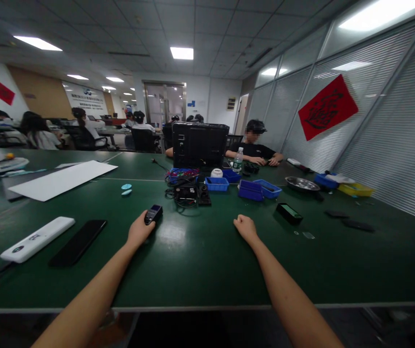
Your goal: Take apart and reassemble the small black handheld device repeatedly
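My left hand (140, 231) rests on the green table (200, 261) and grips a small black handheld device (153, 213) with a little screen, held just above the table top. My right hand (244, 226) lies on the table a short way to the right, curled into a loose fist with nothing visible in it. A black rectangular box with a green top (289, 213) sits just right of and beyond my right hand. Two small clear pieces (303, 235) lie near it.
A black phone (78, 242) and a white power bank (37, 239) lie at the left. Beyond are tangled cables with a black unit (187, 195), blue trays (260, 189), a baseball (216, 173), a metal bowl (302, 183), a black case (199, 144) and white sheets (64, 179). A person in black (254, 145) sits opposite.
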{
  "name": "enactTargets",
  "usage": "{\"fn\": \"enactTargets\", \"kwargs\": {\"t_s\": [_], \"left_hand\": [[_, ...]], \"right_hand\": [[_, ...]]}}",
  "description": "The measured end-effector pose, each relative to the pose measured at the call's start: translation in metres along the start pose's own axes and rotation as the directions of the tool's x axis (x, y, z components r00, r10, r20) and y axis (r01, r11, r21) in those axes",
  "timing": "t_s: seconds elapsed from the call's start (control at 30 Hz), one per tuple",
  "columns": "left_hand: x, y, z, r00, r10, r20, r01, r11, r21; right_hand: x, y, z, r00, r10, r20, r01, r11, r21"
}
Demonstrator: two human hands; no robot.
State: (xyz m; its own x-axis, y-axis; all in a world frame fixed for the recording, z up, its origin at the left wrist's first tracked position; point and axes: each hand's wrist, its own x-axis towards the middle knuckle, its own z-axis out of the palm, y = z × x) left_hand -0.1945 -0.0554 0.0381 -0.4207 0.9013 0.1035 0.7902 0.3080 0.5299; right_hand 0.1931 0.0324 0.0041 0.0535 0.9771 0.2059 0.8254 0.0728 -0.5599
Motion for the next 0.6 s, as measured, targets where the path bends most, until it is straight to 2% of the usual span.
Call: {"fn": "enactTargets", "kwargs": {"t_s": [0.23,0.3,0.43,0.53,0.6], "left_hand": [[0.02,-0.029,-0.016,0.979,-0.095,-0.179,0.096,0.995,0.0],[0.026,-0.037,-0.018,0.958,-0.132,-0.253,0.137,0.991,0.002],[0.033,-0.046,-0.019,0.891,-0.205,-0.406,0.202,0.978,-0.051],[0.036,-0.049,-0.018,0.864,-0.236,-0.444,0.218,0.972,-0.092],[0.037,-0.049,-0.018,0.872,-0.23,-0.432,0.211,0.973,-0.093]], "right_hand": [[-0.003,-0.005,-0.004,0.999,0.026,0.03,-0.027,0.999,0.028],[-0.003,-0.005,-0.004,0.999,0.024,0.026,-0.024,1.0,0.018],[-0.002,-0.004,-0.003,0.999,0.023,0.024,-0.023,1.0,0.003],[-0.001,-0.004,-0.002,1.0,0.007,0.007,-0.007,1.0,-0.022],[-0.001,-0.003,-0.001,1.0,-0.006,-0.012,0.005,0.999,-0.042]]}}
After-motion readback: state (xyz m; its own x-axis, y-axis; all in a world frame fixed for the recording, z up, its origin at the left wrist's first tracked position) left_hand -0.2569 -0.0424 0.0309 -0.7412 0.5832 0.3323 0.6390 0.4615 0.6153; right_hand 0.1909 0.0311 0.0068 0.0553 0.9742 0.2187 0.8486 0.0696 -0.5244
